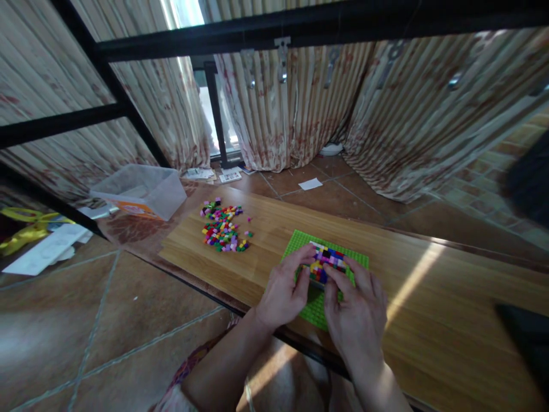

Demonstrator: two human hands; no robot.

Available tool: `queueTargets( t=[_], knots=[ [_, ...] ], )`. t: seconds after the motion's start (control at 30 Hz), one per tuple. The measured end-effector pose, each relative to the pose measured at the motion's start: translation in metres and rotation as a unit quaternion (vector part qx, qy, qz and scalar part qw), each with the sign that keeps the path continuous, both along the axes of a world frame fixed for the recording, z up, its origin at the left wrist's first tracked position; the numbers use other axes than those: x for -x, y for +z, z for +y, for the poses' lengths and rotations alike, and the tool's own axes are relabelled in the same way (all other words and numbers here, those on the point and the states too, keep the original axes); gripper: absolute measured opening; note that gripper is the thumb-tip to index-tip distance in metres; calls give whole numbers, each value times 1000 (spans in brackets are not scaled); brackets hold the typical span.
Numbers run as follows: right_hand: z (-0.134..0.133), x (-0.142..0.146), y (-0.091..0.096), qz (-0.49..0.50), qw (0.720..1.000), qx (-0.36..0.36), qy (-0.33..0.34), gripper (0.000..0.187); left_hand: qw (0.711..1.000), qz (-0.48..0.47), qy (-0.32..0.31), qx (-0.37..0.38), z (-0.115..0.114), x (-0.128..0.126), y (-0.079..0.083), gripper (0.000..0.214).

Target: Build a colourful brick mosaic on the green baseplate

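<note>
A green studded baseplate (pixel 300 243) lies on a wooden board (pixel 266 229). A block of small multicoloured bricks (pixel 328 257) is built on it. My left hand (pixel 285 289) rests on the plate's left part, fingers curled against the block's left side. My right hand (pixel 355 312) covers the plate's near right part, its fingertips pressed on the block's front edge. Whether either hand pinches a loose brick is hidden. A heap of loose coloured bricks (pixel 223 227) lies on the board to the left, out of reach of both hands.
A clear plastic tub (pixel 143 189) with an orange label stands on the floor at the far left of the board. Papers (pixel 47 246) lie on the tiled floor left. Black frame bars (pixel 274 34) cross overhead; curtains hang behind. A dark object (pixel 525 332) sits right.
</note>
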State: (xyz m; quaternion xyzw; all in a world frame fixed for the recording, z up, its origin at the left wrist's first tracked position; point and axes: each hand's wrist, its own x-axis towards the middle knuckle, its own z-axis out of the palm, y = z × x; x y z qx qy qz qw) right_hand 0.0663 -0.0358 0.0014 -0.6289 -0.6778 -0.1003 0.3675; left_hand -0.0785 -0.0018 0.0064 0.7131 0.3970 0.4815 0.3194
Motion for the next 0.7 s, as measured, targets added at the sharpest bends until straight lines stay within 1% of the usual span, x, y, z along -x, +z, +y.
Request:
queueTargets(
  t=[0.07, 0.13, 0.2, 0.3, 0.37, 0.43, 0.5, 0.57, 0.7],
  knots=[
    [1, -3, -4, 26, 999, -28, 29, 27, 999, 2, 47, -12, 9, 12, -4, 42],
    [1, -6, -5, 64, 995, -58, 54, 29, 993, -2, 117, -23, 21, 29, -8, 40],
    [1, -8, -4, 115, 989, -75, 58, 30, 983, 10, 181, -18, 35, 49, -10, 38],
    [0, -9, 0, 188, 979, -65, 43, 27, 959, 71, 273, 0, 51, 82, -9, 32],
    [1, -11, 1, 214, 975, -53, 36, 25, 939, 122, 322, 10, 55, 102, -6, 30],
    [2, -11, 1, 222, 973, -48, 30, 26, 923, 172, 344, 18, 56, 116, -3, 28],
    [4, -11, 0, 223, 974, -46, 20, 27, 912, 218, 347, 22, 54, 123, -1, 27],
    [5, -11, -1, 223, 974, -38, 1, 28, 904, 256, 340, 23, 52, 123, -1, 25],
    [6, -9, 0, 226, 974, -13, -18, 30, 896, 299, 329, 16, 52, 113, -3, 21]
  ],
)
